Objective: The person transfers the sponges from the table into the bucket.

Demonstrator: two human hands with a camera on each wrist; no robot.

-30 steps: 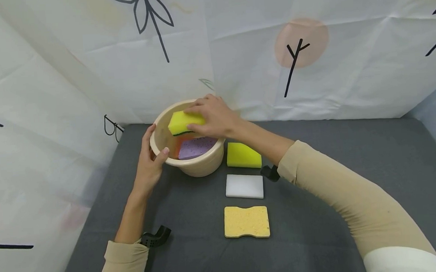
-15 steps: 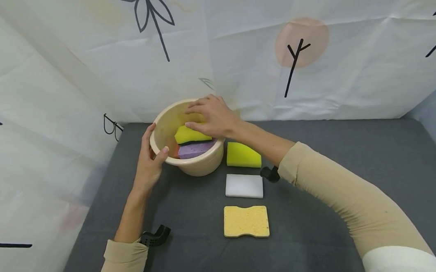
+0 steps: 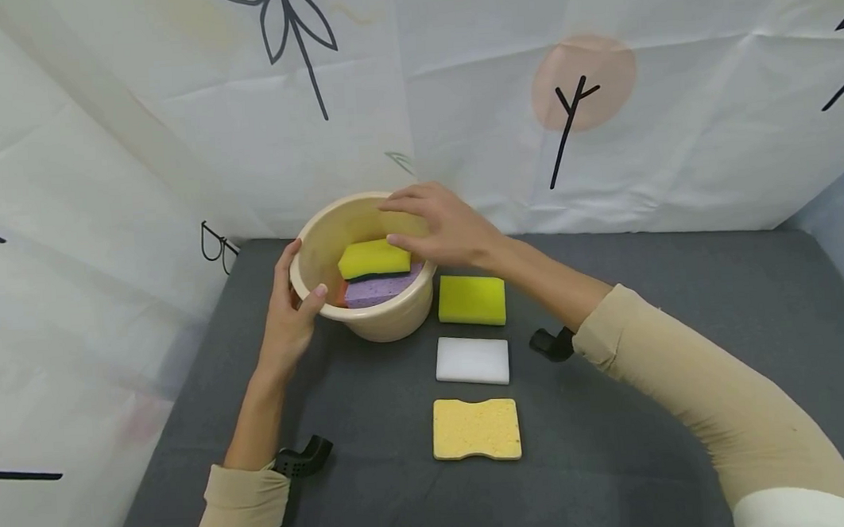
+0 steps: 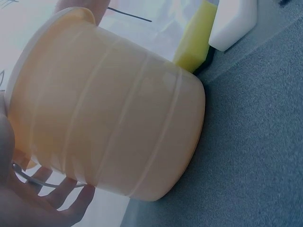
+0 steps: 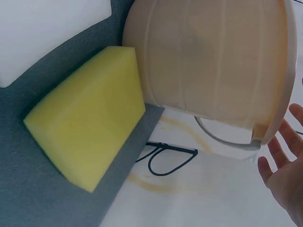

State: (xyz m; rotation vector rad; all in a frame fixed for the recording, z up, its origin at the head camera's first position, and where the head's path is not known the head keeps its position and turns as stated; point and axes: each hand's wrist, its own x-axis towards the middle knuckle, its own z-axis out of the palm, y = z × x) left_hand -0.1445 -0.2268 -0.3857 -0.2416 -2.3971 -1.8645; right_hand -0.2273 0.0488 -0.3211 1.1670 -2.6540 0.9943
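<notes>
A beige plastic bucket (image 3: 391, 322) with a thin metal handle (image 4: 40, 181) stands at the back left of the table. My left hand (image 3: 287, 326) grips its left side, thumb over the rim and fingers round the outer wall. Inside lie a yellow sponge (image 3: 375, 258) with a dark underside, a purple sponge (image 3: 380, 291) below it, and a partly hidden orange piece (image 3: 341, 293). Over the bucket's right rim is my right hand (image 3: 445, 224), its fingers extended and holding nothing. In the right wrist view, the right hand (image 5: 288, 165) shows beside the rim.
Right of the bucket, a column of sponges lies on the dark grey table (image 3: 617, 436): a bright yellow one (image 3: 471, 299), a white one (image 3: 472, 360) and a pale yellow one with notched sides (image 3: 476, 429). A patterned white cloth (image 3: 472, 133) hangs behind.
The right hand has let go of the yellow sponge, which dropped onto the purple one in the bucket. That hand has then shifted right. The left hand stays on the rim.
</notes>
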